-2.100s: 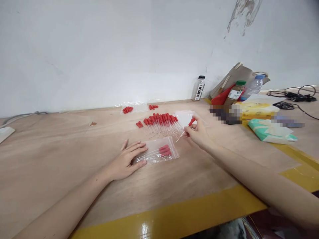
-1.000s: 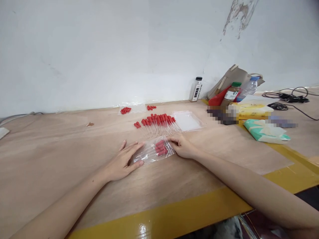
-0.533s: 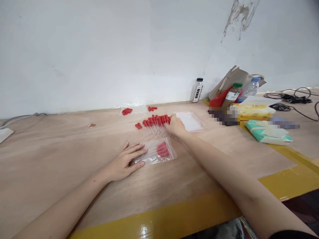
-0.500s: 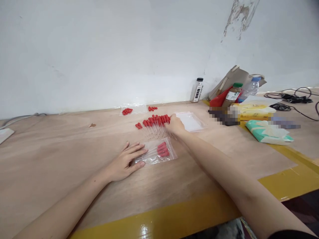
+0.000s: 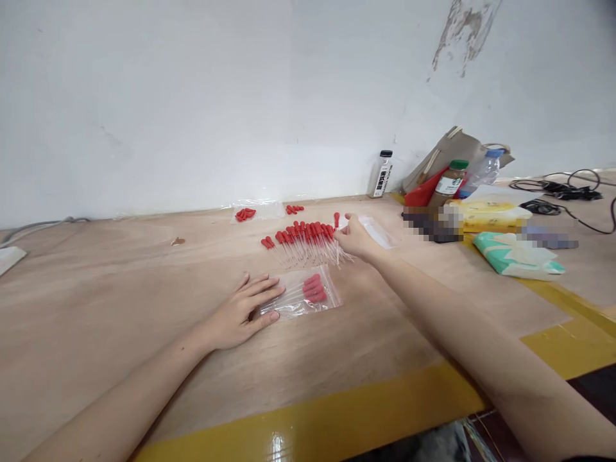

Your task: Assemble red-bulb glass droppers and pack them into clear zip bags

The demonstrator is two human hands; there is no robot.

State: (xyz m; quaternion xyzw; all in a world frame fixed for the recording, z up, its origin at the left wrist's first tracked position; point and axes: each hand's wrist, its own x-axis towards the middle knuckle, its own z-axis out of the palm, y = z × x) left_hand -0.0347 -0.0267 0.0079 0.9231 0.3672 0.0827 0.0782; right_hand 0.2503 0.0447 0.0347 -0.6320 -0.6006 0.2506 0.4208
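Observation:
My left hand (image 5: 243, 312) lies flat, fingers spread, on the left end of a clear plastic bag (image 5: 302, 295) that holds a few red-bulbed droppers. My right hand (image 5: 355, 236) is raised a little above the table, pinching one dropper (image 5: 336, 226) upright with its red bulb on top. Just left of it lies a row of several more red-bulbed droppers (image 5: 301, 239) on the wooden table (image 5: 120, 301).
A stack of clear bags (image 5: 380, 231) lies behind my right hand. Loose red bulbs (image 5: 246, 213) sit near the wall. At the right stand a small bottle (image 5: 384, 173), drink bottles (image 5: 451, 179), tissue packs (image 5: 517, 255) and cables (image 5: 561, 189). Yellow tape (image 5: 337, 420) lines the near edge.
My right hand went from the bag's opening to the dropper row, closed on one dropper and lifted it upright. My left hand stayed on the bag.

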